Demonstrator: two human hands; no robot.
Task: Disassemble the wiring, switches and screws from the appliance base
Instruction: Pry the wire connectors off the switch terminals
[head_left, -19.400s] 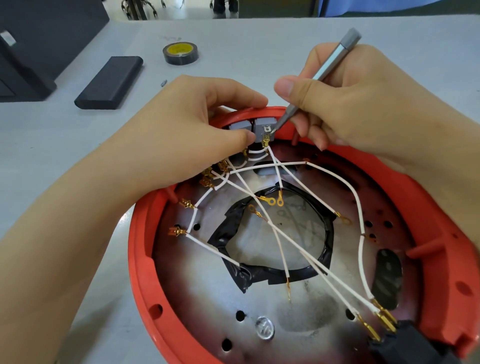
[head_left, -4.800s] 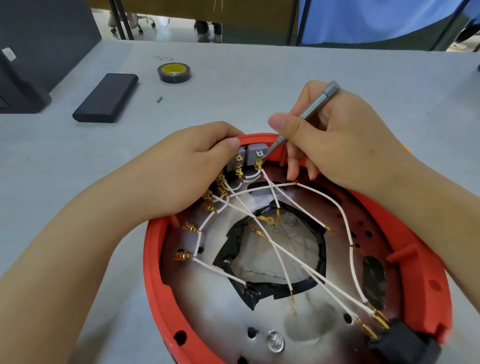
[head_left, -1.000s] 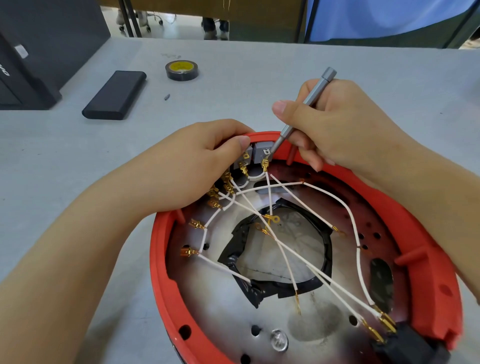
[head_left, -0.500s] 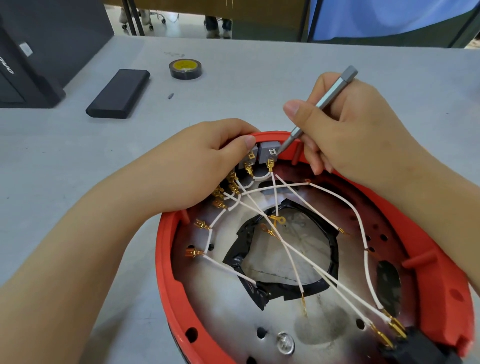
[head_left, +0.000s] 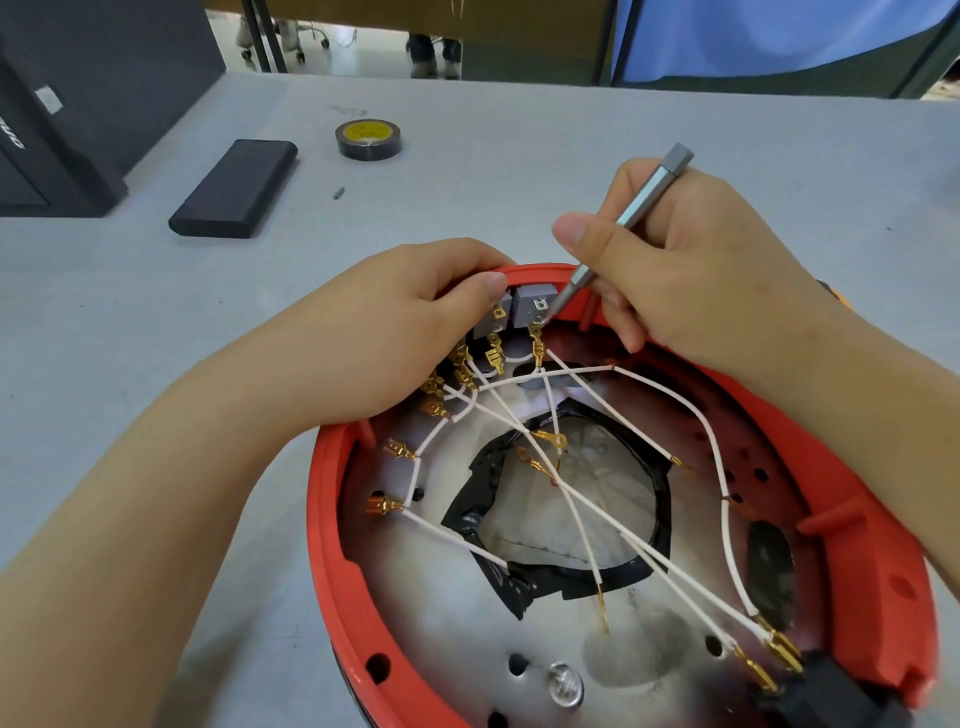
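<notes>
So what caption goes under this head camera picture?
Right hand works a screwdriver on a grey switch in the red base.

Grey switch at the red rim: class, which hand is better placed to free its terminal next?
Right. The right hand holds the screwdriver, tip at the grey switch; the left hand braces its neighbour.

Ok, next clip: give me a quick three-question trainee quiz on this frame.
1. True or false: the right hand holds the screwdriver with its tip at the grey switch.
2. Which lies farther from the person on the table: (a) the tape roll, (b) the black block?
3. Fill in: the left hand rests at the far rim of the ____ appliance base.

Key: 1 true; 2 a; 3 red.
</notes>
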